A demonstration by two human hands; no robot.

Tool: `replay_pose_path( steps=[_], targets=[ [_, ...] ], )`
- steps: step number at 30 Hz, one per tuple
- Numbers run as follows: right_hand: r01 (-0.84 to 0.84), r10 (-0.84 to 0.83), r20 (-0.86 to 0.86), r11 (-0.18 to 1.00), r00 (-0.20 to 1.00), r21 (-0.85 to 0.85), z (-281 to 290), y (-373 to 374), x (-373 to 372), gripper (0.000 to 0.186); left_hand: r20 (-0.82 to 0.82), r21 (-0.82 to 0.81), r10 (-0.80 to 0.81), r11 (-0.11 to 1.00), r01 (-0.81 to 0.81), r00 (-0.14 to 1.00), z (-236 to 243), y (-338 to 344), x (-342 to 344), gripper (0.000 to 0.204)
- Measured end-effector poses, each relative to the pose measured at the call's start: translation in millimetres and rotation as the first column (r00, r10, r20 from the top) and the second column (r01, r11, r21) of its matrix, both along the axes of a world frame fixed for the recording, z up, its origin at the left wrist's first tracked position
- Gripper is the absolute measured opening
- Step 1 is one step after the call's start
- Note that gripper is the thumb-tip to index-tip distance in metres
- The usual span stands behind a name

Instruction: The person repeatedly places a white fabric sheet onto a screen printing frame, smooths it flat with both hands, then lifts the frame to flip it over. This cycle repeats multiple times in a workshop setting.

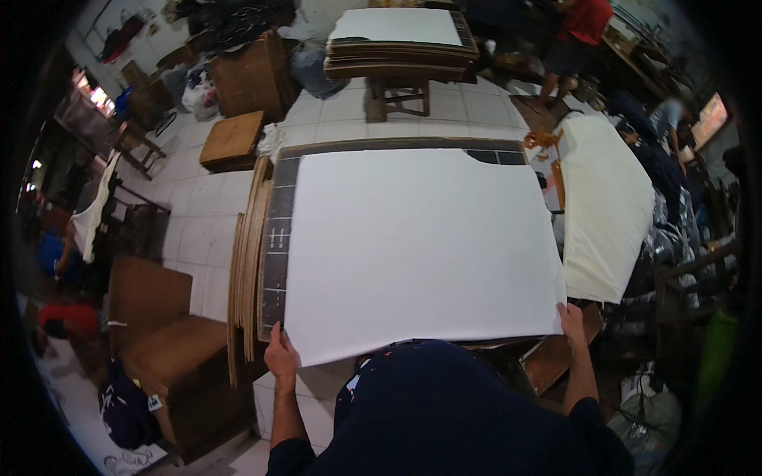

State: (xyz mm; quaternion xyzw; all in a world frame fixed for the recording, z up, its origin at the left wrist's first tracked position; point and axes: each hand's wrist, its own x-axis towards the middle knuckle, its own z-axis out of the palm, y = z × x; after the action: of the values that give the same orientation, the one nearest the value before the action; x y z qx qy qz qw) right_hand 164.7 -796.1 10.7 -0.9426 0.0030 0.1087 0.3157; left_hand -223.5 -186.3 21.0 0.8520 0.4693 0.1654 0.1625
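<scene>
A large white cloth (421, 246) lies spread over a dark board (277, 262), which shows along the left side, the far edge and at a curved notch in the cloth's far right corner. My left hand (279, 354) grips the cloth's near left corner, just off the board's front. At the near right corner, my right hand (571, 320) pinches the same cloth by its edge. Between my hands the front hem hangs in a shallow curve close to my dark shirt. Part of each hand's fingertips is hidden by the cloth.
Cream fabric (603, 206) is draped at the right. Several thin boards (248, 270) stand upright along the left side. Beyond, a stool (397, 99) bears stacked boards with white cloth on top. Brown boards (178, 349) stand at lower left. A person in red (583, 24) stands far right.
</scene>
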Motion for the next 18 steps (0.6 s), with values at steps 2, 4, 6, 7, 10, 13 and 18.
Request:
replay_pose_path(
  steps=[2, 4, 6, 7, 10, 13, 18],
  targets=[
    [0.019, -0.019, 0.001, 0.999, 1.000, 0.032, 0, 1, -2, 0.038, -0.004, -0.015, -0.021, 1.000, 0.020, 1.000, 0, 1, -1, 0.031],
    [0.037, -0.037, -0.001, 0.998, 0.999, 0.053, -1, 0, -4, 0.038, -0.004, -0.007, -0.038, 0.999, 0.038, 0.999, -1, 2, -2, 0.032],
    [0.053, -0.052, -0.015, 0.996, 0.999, 0.075, -5, -1, -3, 0.039, 0.002, 0.025, -0.055, 0.998, 0.055, 0.998, -4, 4, -4, 0.032],
    [0.066, -0.065, -0.024, 0.996, 0.998, 0.058, -6, -2, -3, 0.039, -0.004, 0.022, -0.053, 0.998, 0.053, 0.999, -6, 5, -5, 0.032],
    [0.052, -0.055, -0.042, 0.997, 0.998, -0.055, -9, -5, -2, 0.035, -0.010, 0.039, -0.051, 0.998, 0.052, 0.999, -11, 7, -8, 0.033],
    [0.047, -0.048, -0.053, 0.998, 0.997, -0.031, -10, -6, -3, 0.035, 0.005, 0.076, -0.074, 0.994, 0.074, 0.997, -14, 8, -8, 0.034],
    [0.055, -0.055, -0.023, 0.998, 0.998, 0.007, -11, -1, -6, 0.038, -0.029, -0.054, -0.004, 0.999, 0.003, 1.000, -9, 6, -7, 0.032]
  ],
)
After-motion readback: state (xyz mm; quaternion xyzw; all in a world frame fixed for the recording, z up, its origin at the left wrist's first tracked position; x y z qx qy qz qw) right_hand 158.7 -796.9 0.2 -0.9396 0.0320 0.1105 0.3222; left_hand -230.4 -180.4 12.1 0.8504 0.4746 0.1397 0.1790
